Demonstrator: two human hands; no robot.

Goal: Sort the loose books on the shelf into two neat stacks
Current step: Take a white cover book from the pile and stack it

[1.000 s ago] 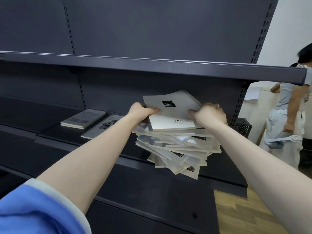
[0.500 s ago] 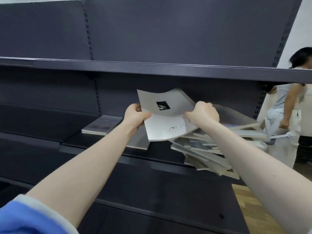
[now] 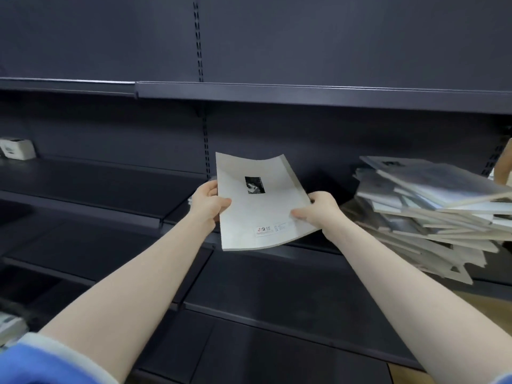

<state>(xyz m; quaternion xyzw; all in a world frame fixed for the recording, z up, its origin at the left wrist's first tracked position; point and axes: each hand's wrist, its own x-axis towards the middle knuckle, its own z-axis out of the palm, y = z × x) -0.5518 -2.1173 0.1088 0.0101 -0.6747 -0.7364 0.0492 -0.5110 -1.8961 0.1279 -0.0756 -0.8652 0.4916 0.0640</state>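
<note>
A thin white book [image 3: 260, 206] with a small black picture on its cover is held in the air in front of the dark shelf [image 3: 277, 289]. My left hand [image 3: 208, 204] grips its left edge, thumb on the cover. My right hand [image 3: 318, 212] grips its right edge, thumb on top. The book bends slightly. A messy pile of similar white books [image 3: 432, 214] lies on the shelf to the right, fanned out and hanging over the front edge. The books placed earlier on the left are hidden behind my left hand and the book.
The upper shelf [image 3: 304, 92] overhangs the working space. A small white device [image 3: 17, 148] sits at the far left on the neighbouring shelf. Wooden floor [image 3: 484, 303] shows at the lower right, under the pile.
Both hands have carried the top book off the pile and to the left; the pile now lies well right of it. The view has swung left, and the person at the right is out of view.
</note>
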